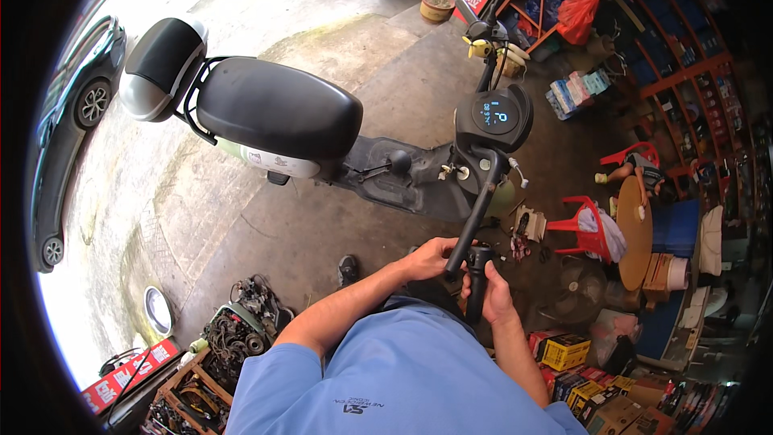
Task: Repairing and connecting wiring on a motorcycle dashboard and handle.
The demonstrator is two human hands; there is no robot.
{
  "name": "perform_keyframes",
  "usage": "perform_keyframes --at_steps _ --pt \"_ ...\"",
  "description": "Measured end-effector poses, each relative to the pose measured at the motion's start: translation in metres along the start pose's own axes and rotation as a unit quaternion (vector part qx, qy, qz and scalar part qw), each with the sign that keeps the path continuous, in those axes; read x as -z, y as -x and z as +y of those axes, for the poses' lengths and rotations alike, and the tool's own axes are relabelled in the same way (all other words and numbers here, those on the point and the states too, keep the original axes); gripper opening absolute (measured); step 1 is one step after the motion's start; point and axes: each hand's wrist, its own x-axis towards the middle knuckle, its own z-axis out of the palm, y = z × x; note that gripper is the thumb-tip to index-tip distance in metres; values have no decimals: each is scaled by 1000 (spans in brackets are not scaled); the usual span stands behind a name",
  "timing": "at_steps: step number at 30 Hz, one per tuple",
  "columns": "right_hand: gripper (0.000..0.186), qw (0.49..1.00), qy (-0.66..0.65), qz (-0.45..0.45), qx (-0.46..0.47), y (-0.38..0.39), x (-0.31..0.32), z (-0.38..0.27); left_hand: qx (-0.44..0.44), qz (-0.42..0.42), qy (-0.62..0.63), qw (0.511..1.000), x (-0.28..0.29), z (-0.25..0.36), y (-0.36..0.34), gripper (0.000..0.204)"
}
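An electric scooter stands crosswise in front of me, with a long black seat (pixel 274 109) and a lit round display (pixel 493 115). Its near handlebar tube (pixel 477 221) is bare and points toward my body. My right hand (pixel 498 294) is wrapped round a black handlebar grip (pixel 476 290), held upright beside the end of the tube. At the top of that grip is a wider black collar. My left hand (pixel 431 258) is closed at the tube's end, its fingertips partly behind the tube; what they pinch is hidden.
A heap of greasy parts (pixel 237 329) and a wooden crate (pixel 192 393) lie lower left. Yellow boxes (pixel 565 352) are stacked lower right. Beyond are a standing fan (pixel 573 288), a red chair (pixel 581 229), and a round table (pixel 634 234) where another person (pixel 644 173) sits.
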Motion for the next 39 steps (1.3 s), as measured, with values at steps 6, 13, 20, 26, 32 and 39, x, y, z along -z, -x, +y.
perform_keyframes --at_steps 6,13,20,26,32,39 --pt "54 1000 8 -2 3 0 -2 1 -1 -3 6 1000 0 -3 1 57" --pt "53 1000 23 0 -5 1 -2 2 10 -6 18 1000 1 -8 3 57" --pt "53 1000 22 5 -10 0 -2 3 15 -20 18 1000 4 -12 3 56" --pt "51 1000 26 -1 -9 1 -4 3 11 -24 22 999 5 -11 4 56" --pt "46 996 83 22 -3 4 -10 1 19 -10 -14 1000 2 -16 5 60" --pt "25 964 260 47 -19 2 -19 -2 88 32 0 996 1 -28 5 55"
